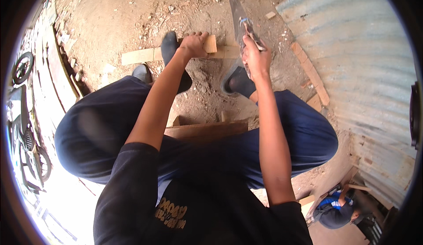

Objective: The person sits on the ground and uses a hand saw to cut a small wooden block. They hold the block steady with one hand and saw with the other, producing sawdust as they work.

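My left hand (194, 45) grips a short wooden block (212, 44), its fingers over the top edge. The block lies across a longer pale wooden strip (139, 57) on the ground. My left foot in a dark sock (168, 46) presses on that strip beside the hand. In my right hand (257, 59) is a handsaw (236, 9), held by its worn handle. The saw's blade points away from me, past the right end of the block, and its tip runs out at the top of the view. Whether the blade touches the wood I cannot tell.
Under my legs is a wooden board (207, 130). A jointed-looking wooden strip (310, 74) lies by the corrugated metal sheet (352, 55) on the right. Wood chips (169, 18) litter the dirt. A motorbike (31, 143) stands at far left; another person (337, 209) sits at lower right.
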Available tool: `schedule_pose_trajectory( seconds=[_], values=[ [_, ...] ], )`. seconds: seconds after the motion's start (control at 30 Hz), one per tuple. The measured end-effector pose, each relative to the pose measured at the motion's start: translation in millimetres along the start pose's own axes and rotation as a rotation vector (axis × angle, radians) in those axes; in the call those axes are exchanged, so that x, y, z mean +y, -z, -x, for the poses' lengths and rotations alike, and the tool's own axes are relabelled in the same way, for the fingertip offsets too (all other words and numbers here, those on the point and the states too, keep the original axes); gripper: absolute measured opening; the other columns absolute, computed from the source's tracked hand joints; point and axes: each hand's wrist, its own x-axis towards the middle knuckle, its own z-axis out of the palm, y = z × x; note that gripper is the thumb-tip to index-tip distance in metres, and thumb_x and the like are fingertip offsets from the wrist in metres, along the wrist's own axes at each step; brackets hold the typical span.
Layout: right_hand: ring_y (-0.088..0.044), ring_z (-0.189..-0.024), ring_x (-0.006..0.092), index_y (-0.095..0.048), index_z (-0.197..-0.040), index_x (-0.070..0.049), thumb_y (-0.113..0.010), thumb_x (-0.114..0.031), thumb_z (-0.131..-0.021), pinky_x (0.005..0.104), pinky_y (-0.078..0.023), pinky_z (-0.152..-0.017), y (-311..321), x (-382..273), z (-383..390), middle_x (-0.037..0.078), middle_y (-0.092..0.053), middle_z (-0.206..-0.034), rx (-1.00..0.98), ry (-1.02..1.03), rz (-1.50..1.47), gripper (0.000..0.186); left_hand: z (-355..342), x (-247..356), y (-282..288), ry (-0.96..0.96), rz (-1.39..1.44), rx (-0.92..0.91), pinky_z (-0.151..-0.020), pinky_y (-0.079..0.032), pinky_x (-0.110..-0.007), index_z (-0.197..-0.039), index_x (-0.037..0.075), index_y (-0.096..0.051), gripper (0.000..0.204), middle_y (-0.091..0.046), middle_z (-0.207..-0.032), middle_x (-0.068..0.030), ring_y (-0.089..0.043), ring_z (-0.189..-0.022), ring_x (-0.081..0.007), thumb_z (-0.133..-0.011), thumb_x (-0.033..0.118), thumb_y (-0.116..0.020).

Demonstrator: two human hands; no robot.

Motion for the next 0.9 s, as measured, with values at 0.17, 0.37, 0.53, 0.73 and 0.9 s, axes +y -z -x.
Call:
schedule_pose_trajectory(
  seconds=[0.17, 0.37, 0.53, 0.73, 0.9],
  values=[
    [-0.041, -0.041, 0.0052, -0.059, -0.088, -0.004, -0.063, -0.015, -0.093, 0.0224, -0.031, -0.037, -8.0, 7.0, 53.9, -0.004, -0.046, -0.057, 0.001, 0.087, -0.032, 0.013, -0.7, -3.8, 10.1, -0.075, 0.042, -0.002, -0.094, -0.049, -0.042, -0.126, 0.011, -0.048, 0.077, -0.060, -0.121, -0.0160, -0.060, -0.112, -0.0332, -0.067, 0.054, -0.071],
    [-0.041, -0.043, 0.0037, -0.061, -0.088, -0.002, -0.061, -0.012, -0.093, 0.0215, -0.031, -0.039, -9.6, 46.3, 106.8, -0.004, -0.047, -0.058, 0.080, 0.014, 0.103, 0.011, 1.4, -2.3, 14.0, -0.152, 0.034, 0.027, -0.093, -0.050, -0.043, -0.120, 0.009, -0.050, 0.072, -0.062, -0.118, -0.0176, -0.061, -0.110, -0.0344, -0.067, 0.052, -0.074],
    [-0.043, -0.049, 0.0060, -0.060, -0.085, -0.001, -0.062, -0.013, -0.092, 0.0252, -0.033, -0.045, -15.4, 58.3, 102.9, -0.002, -0.048, -0.060, 0.026, -0.073, 0.081, 0.014, -2.0, -4.4, 13.7, -0.162, 0.078, -0.011, -0.096, -0.048, -0.043, -0.126, 0.007, -0.048, 0.079, -0.060, -0.121, -0.0186, -0.059, -0.112, -0.0351, -0.067, 0.054, -0.073],
    [-0.047, -0.057, 0.0124, -0.057, -0.077, 0.001, -0.062, -0.015, -0.090, 0.0332, -0.039, -0.056, -18.0, 55.9, 103.0, 0.004, -0.050, -0.060, 0.025, -0.040, 0.145, 0.021, -14.2, -7.0, 18.9, -0.118, 0.043, -0.131, -0.100, -0.045, -0.043, -0.130, 0.006, -0.047, 0.084, -0.057, -0.125, -0.0181, -0.055, -0.117, -0.0355, -0.066, 0.052, -0.075],
    [-0.051, -0.058, 0.0146, -0.061, -0.081, 0.002, -0.062, -0.017, -0.090, 0.0335, -0.042, -0.058, -14.5, 47.0, 114.4, 0.007, -0.056, -0.062, 0.035, -0.064, 0.220, 0.021, -25.6, -4.0, 18.9, -0.029, 0.009, -0.237, -0.102, -0.042, -0.046, -0.130, 0.003, -0.046, 0.085, -0.050, -0.131, -0.0214, -0.047, -0.127, -0.0362, -0.066, 0.051, -0.075]
  ],
)
